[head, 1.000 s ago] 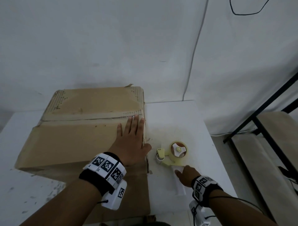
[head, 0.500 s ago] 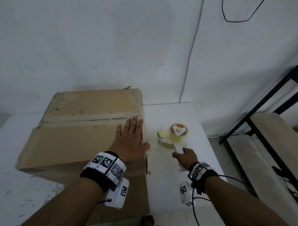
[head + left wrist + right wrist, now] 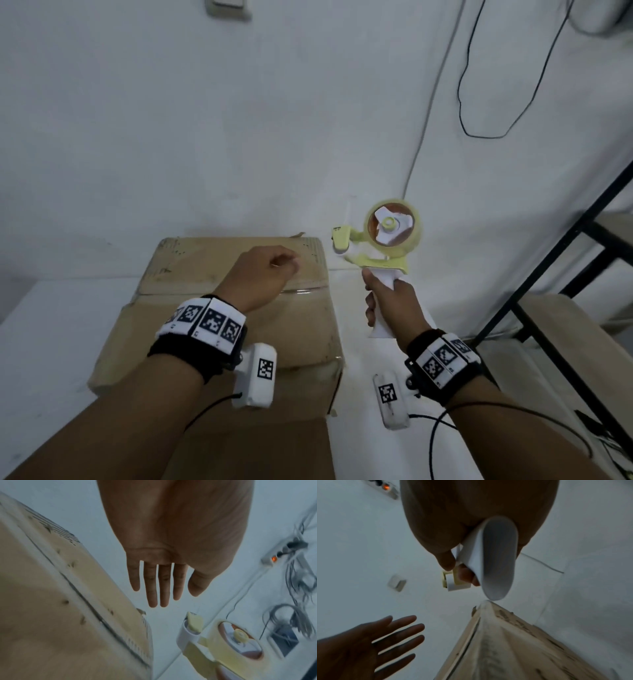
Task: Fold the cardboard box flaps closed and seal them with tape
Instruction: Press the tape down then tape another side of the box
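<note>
Lifted clear of the bench [image 3: 41, 342] since a second ago, the tape dispenser [image 3: 383, 240] now hangs in the air just right of the box's far corner, and the left hand [image 3: 263, 277] has come up off the flaps. That hand hovers over the cardboard box [image 3: 233, 325] with its fingers [image 3: 150, 588] straight and slightly apart, holding nothing. The right hand [image 3: 390, 301] is wrapped tight round the dispenser's white handle [image 3: 496, 563], roll upward and nose toward the box. Both flaps lie down, meeting at a seam [image 3: 239, 294] across the top; the box sits on the bench against the wall. I judge the corrugated board stiff but springy, so the flaps want pressing flat near the seam while tape goes on. The dispenser looks light, best gripped low on the handle; its tape end is too small to make out
</note>
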